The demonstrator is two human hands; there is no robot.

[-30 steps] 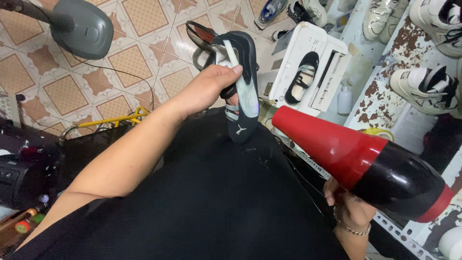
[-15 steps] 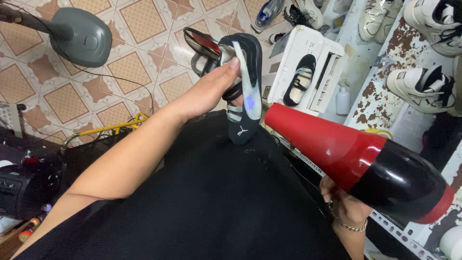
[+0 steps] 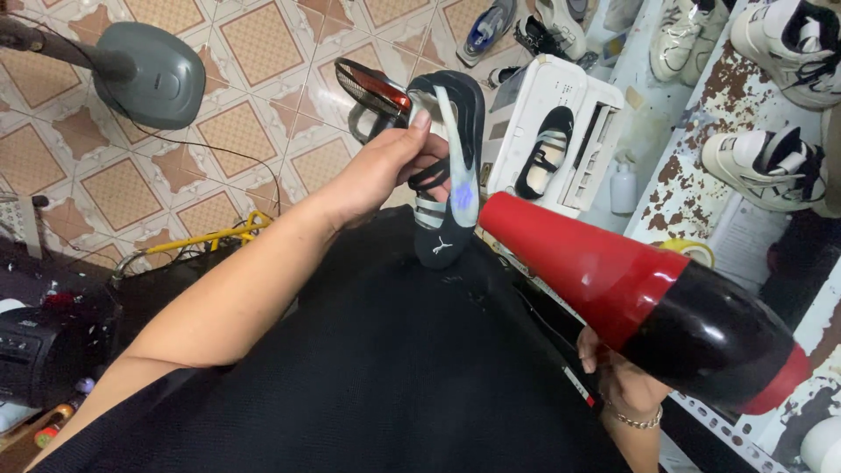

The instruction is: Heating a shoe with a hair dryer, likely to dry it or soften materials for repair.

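While the person leans over a black-clad lap, the left hand (image 3: 385,171) is closed around a dark slip-on shoe (image 3: 448,166), fingers wrapped over its upper and the thumb pressing along the rim, so the pale insole faces up and toward the right. The shoe hangs toe-down in mid-air above the lap, with a small bluish patch showing on the insole. That tilt looks deliberate to me: it presents the inside of the shoe squarely to the nozzle.

And there's the nozzle! The right hand (image 3: 618,381), low at the near right with a thin bracelet at the wrist, grips a red and black hair dryer (image 3: 648,302) from below. Its red cone points up and left, the tip just beside the shoe's insole without clearly touching it.

Beyond the shoe, on the tiled floor (image 3: 263,44), a white box-like machine (image 3: 561,140) holds another dark shoe in its top. A grey dome-shaped lamp head (image 3: 149,74) hovers at far left, and a yellow cable trails near it. Over on the right, white sneakers (image 3: 771,166) sit on a speckled, rust-stained shelf, well apart from both hands.
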